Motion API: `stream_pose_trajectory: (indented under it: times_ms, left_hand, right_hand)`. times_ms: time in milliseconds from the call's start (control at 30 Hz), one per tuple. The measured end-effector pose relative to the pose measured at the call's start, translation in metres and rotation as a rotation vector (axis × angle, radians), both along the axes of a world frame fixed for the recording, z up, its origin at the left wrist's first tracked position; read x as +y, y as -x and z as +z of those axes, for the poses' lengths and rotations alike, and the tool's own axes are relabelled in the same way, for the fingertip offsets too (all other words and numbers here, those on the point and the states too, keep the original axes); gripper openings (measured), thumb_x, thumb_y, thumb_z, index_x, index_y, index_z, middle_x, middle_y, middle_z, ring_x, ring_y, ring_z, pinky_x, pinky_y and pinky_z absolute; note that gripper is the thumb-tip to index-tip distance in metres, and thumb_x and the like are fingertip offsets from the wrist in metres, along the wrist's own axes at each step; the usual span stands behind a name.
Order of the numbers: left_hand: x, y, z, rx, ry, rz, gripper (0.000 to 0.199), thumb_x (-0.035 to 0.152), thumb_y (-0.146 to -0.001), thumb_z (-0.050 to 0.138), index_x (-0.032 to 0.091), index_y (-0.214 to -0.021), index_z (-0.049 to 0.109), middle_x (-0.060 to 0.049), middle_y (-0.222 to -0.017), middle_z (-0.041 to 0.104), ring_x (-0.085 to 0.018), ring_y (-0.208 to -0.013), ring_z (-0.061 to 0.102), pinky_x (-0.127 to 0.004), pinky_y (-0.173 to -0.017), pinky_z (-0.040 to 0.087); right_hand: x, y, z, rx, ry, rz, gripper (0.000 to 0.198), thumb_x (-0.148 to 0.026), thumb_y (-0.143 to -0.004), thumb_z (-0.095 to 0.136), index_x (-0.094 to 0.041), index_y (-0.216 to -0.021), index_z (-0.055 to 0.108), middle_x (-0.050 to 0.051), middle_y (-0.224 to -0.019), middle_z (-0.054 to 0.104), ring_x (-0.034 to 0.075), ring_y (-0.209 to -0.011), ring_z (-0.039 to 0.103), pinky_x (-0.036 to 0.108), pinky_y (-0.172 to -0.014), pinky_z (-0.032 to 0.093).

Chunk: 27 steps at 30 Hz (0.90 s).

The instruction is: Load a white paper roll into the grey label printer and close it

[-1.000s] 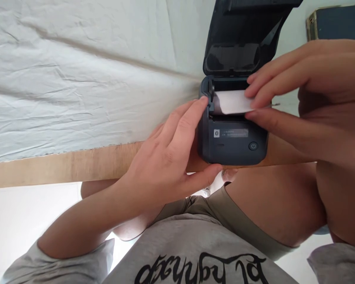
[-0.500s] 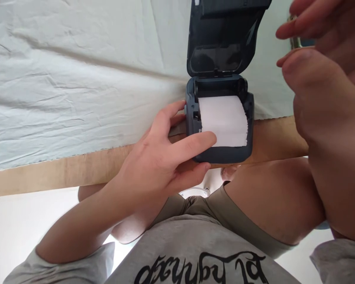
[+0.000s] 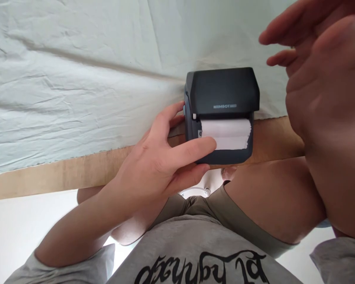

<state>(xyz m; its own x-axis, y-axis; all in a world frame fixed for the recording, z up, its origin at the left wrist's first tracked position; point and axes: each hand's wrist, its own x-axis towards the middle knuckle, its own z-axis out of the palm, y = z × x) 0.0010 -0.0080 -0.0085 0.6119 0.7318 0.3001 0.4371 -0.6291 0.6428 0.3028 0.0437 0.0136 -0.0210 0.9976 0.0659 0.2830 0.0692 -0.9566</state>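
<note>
A dark label printer (image 3: 221,88) marked NIIMBOT sits at the near edge of the table. Its black lid is tilted partway down over the body, not flush with the front. White label paper (image 3: 230,130) lies across the front, sticking out from under the lid. My left hand (image 3: 168,154) grips the printer's left and near side, with one finger pressing the paper's left edge. To the right, my right hand (image 3: 316,59) is raised in the air, apart from the printer. Its fingers are extended and nothing shows in them.
A pale, wrinkled cloth (image 3: 91,79) covers the table, leaving a strip of bare wood (image 3: 62,169) along the near edge. My legs (image 3: 272,197) are beneath that edge.
The printer's lid has swung from standing wide open down toward me, covering the paper compartment. My right hand has shifted slightly. My left hand has stayed in place.
</note>
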Motion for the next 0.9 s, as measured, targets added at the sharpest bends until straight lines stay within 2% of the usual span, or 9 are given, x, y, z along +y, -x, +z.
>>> stream_pose_trajectory:
  times_ms: [67, 133, 267, 367, 467, 533, 700, 800, 900]
  left_hand:
    - [0.001, -0.001, -0.002, -0.010, 0.001, 0.016, 0.045, 0.018, -0.108, 0.077, 0.039, -0.148, 0.071, -0.010, -0.180, 0.052, -0.043, -0.166, 0.066, -0.065, -0.129, 0.069]
    - [0.002, -0.002, -0.003, -0.025, -0.007, 0.046, 0.055, 0.025, -0.107, 0.081, 0.040, -0.159, 0.067, -0.011, -0.178, 0.057, -0.043, -0.162, 0.070, -0.062, -0.126, 0.072]
    - [0.006, 0.001, -0.001, 0.036, 0.009, 0.079, 0.081, 0.049, -0.104, 0.082, 0.039, -0.180, 0.055, -0.012, -0.178, 0.062, -0.047, -0.158, 0.073, -0.060, -0.114, 0.078]
    - [0.007, 0.005, 0.002, 0.106, 0.033, 0.072, 0.083, 0.052, -0.105, 0.081, 0.038, -0.182, 0.054, -0.009, -0.181, 0.061, -0.045, -0.159, 0.072, -0.056, -0.110, 0.079]
    - [0.007, 0.004, 0.002, 0.113, -0.009, 0.098, 0.084, 0.050, -0.102, 0.082, 0.038, -0.181, 0.055, -0.009, -0.178, 0.063, -0.043, -0.155, 0.074, -0.053, -0.103, 0.081]
    - [0.008, 0.002, -0.003, 0.095, -0.032, 0.120, 0.086, 0.049, -0.098, 0.083, 0.040, -0.179, 0.055, -0.009, -0.177, 0.063, -0.045, -0.155, 0.073, -0.054, -0.102, 0.081]
    - [0.006, -0.004, -0.014, 0.038, -0.047, 0.152, 0.091, 0.053, -0.098, 0.079, 0.038, -0.182, 0.046, -0.010, -0.178, 0.061, -0.047, -0.155, 0.073, -0.062, -0.116, 0.077]
    - [-0.001, -0.006, -0.014, 0.040, -0.004, 0.170, 0.095, 0.055, -0.106, 0.074, 0.037, -0.189, 0.032, -0.010, -0.186, 0.056, -0.043, -0.165, 0.067, -0.061, -0.128, 0.072]
    - [-0.009, -0.008, -0.011, 0.055, -0.020, 0.183, 0.097, 0.057, -0.110, 0.075, 0.034, -0.192, 0.027, -0.014, -0.193, 0.051, -0.044, -0.174, 0.060, -0.063, -0.135, 0.066]
  right_hand:
    - [-0.004, 0.004, 0.002, -0.161, -0.159, 0.059, 0.056, -0.068, -0.110, 0.073, -0.036, -0.156, 0.067, -0.004, -0.170, 0.064, 0.020, -0.164, 0.066, 0.032, -0.135, 0.065]
    - [-0.005, 0.008, 0.003, -0.303, -0.203, 0.171, 0.059, -0.077, -0.109, 0.072, -0.031, -0.147, 0.070, 0.001, -0.157, 0.069, 0.019, -0.152, 0.070, 0.040, -0.140, 0.064]
    - [-0.002, 0.011, 0.004, -0.337, -0.045, 0.258, 0.081, -0.095, -0.101, 0.070, -0.032, -0.151, 0.069, 0.004, -0.150, 0.069, 0.018, -0.134, 0.073, 0.045, -0.131, 0.068]
    - [0.004, 0.008, 0.007, -0.316, 0.012, 0.299, 0.082, -0.099, -0.097, 0.071, -0.036, -0.149, 0.069, 0.001, -0.145, 0.070, 0.016, -0.127, 0.073, 0.047, -0.124, 0.069]
    - [0.012, 0.003, 0.009, -0.318, 0.081, 0.380, 0.074, -0.095, -0.094, 0.076, -0.043, -0.145, 0.067, -0.004, -0.141, 0.070, 0.017, -0.127, 0.073, 0.047, -0.111, 0.068]
    - [0.017, 0.000, 0.007, -0.327, 0.098, 0.413, 0.068, -0.085, -0.094, 0.080, -0.043, -0.145, 0.067, -0.003, -0.142, 0.071, 0.020, -0.127, 0.073, 0.046, -0.107, 0.068]
    - [0.012, 0.002, -0.006, -0.295, 0.052, 0.376, 0.069, -0.073, -0.100, 0.076, -0.035, -0.156, 0.062, 0.005, -0.151, 0.069, 0.019, -0.126, 0.070, 0.043, -0.123, 0.066]
    - [-0.001, 0.007, -0.008, -0.278, 0.009, 0.283, 0.069, -0.073, -0.105, 0.070, -0.029, -0.158, 0.059, 0.006, -0.155, 0.065, 0.017, -0.134, 0.069, 0.041, -0.132, 0.062]
    - [-0.009, 0.009, -0.006, -0.262, -0.026, 0.276, 0.077, -0.082, -0.105, 0.070, -0.026, -0.155, 0.056, 0.007, -0.161, 0.061, 0.016, -0.146, 0.067, 0.036, -0.136, 0.060]
